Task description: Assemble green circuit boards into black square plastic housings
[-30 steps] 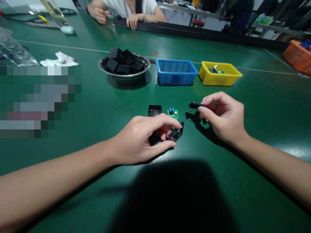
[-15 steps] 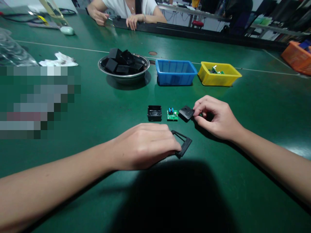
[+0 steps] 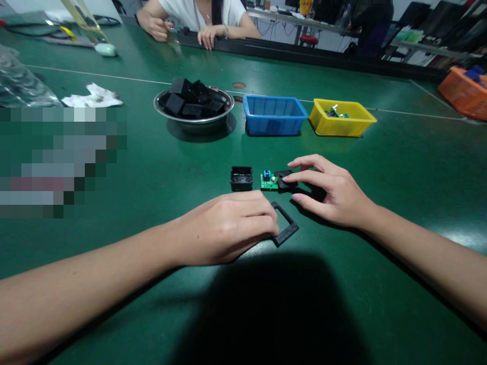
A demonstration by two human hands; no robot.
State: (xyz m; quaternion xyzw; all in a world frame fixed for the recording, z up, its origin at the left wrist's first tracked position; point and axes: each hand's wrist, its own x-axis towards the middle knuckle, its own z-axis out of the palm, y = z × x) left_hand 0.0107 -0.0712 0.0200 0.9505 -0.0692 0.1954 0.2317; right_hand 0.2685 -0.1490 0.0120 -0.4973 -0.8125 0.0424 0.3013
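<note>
My left hand [image 3: 232, 225] is closed on a black rectangular frame [image 3: 288, 234] at its left side; the fingertips are partly hidden behind the knuckles. My right hand [image 3: 327, 190] has its fingers spread, one fingertip resting on a flat black cover [image 3: 285, 181] that lies on the table. Touching or nearly touching that cover on its left is a small green circuit board [image 3: 269, 181] with a blue component. Further left stands an open black box-shaped housing [image 3: 241, 179].
Behind the parts stand a metal bowl [image 3: 194, 119] of black housings, a blue bin [image 3: 274, 124] and a yellow bin [image 3: 340, 126] holding circuit boards. An orange basket [image 3: 462, 96] is at the right edge. A person's hands [image 3: 211, 35] rest across the green table.
My right hand has set the black cover down flat beside the circuit board and spread its fingers. The frame in my left hand has tipped flatter toward the table.
</note>
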